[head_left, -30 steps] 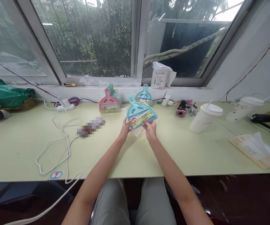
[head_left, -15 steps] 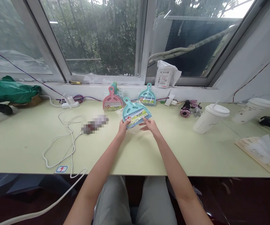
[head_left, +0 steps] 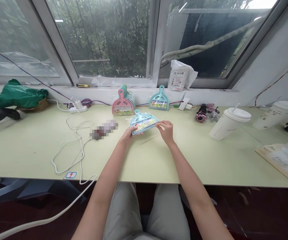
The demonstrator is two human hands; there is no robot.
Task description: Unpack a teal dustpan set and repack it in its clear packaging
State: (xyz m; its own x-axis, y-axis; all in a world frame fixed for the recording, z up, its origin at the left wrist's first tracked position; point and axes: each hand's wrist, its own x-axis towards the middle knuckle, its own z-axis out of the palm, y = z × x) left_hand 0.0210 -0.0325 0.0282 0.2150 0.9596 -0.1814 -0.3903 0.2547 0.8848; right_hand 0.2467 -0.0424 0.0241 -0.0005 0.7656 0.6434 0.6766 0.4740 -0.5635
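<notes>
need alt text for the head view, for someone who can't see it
Two bare hands, left hand and right hand, hold a packaged teal dustpan set low over a pale green table by a window. Behind it, a pink-fronted stack and another teal set lean against the sill; lidded cups stand right, a white cable lies left.

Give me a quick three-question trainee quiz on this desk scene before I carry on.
1. True or false: both hands hold the teal dustpan set.
2. Which stands nearest the right hand? A) green bag B) lidded paper cup C) power strip
3. What colour is the front dustpan in the stack by the window sill?

Key:
1. True: the left hand grips its left edge, the right hand its right edge.
2. B.
3. Pink.
</notes>
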